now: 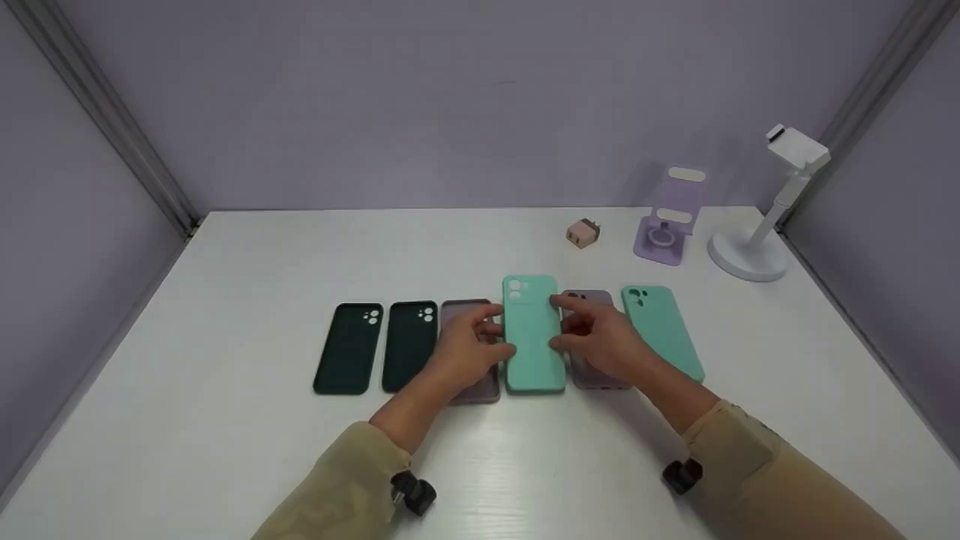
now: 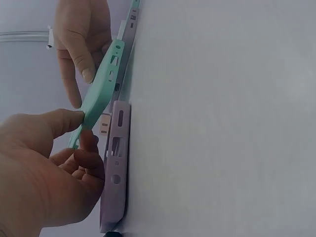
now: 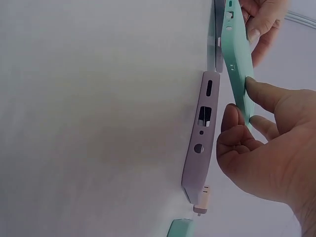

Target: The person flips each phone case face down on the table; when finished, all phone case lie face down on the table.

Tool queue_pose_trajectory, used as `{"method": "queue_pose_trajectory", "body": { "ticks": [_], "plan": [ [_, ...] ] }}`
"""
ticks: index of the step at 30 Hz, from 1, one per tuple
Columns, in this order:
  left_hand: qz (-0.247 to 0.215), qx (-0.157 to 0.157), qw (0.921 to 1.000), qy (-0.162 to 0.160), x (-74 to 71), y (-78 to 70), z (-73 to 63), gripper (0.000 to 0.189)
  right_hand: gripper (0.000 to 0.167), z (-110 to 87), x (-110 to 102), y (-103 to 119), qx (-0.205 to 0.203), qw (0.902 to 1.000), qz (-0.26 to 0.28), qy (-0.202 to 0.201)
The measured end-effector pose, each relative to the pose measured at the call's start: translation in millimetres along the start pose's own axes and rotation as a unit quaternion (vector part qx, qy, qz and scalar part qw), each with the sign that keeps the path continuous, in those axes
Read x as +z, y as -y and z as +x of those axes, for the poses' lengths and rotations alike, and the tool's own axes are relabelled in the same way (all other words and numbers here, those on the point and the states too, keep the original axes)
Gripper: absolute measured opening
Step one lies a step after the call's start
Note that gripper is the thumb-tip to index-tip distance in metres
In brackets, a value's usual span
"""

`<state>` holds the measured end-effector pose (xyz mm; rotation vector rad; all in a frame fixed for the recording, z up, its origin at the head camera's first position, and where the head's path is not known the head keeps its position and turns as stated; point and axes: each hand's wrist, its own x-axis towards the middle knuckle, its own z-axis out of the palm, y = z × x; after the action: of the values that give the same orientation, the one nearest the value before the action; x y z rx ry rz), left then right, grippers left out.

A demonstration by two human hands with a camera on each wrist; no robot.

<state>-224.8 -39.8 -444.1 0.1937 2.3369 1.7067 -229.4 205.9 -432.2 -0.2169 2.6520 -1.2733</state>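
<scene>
A mint-green phone case is held by its two long edges, back side up, camera cutouts at the far end. My left hand grips its left edge with thumb and fingers, over a mauve phone case that it partly covers. On the opposite edge my right hand holds on with thumb and fingers, above a second mauve phone case. Both wrist views show the mint-green case higher than the mauve ones, with the mauve case beside the right hand lying on the table.
Two dark green phone cases lie at the left of the row, and another mint-green case at the right. Behind stand a pink charger plug, a purple phone stand and a white stand. Grey panels enclose the white table.
</scene>
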Motion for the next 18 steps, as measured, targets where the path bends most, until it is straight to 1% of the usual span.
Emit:
{"method": "queue_pose_trajectory", "body": {
  "ticks": [6, 15, 18],
  "plan": [
    [0.044, 0.002, 0.9990, -0.002, 2.6, 5.0, 1.1, 0.065, 0.072, 0.0, 1.9, 0.4, -0.002, 0.9999, -0.014, 0.009],
    [0.052, 0.004, 0.9986, 0.005, 2.7, 6.9, 0.2, 0.064, 0.070, 0.5, 2.7, 1.3, 0.012, 0.9988, -0.043, 0.020],
    [0.058, 0.006, 0.9983, 0.004, 2.2, 7.1, -1.0, 0.063, 0.069, 0.5, 3.3, 1.3, 0.005, 0.9985, -0.050, 0.022]
  ]
}}
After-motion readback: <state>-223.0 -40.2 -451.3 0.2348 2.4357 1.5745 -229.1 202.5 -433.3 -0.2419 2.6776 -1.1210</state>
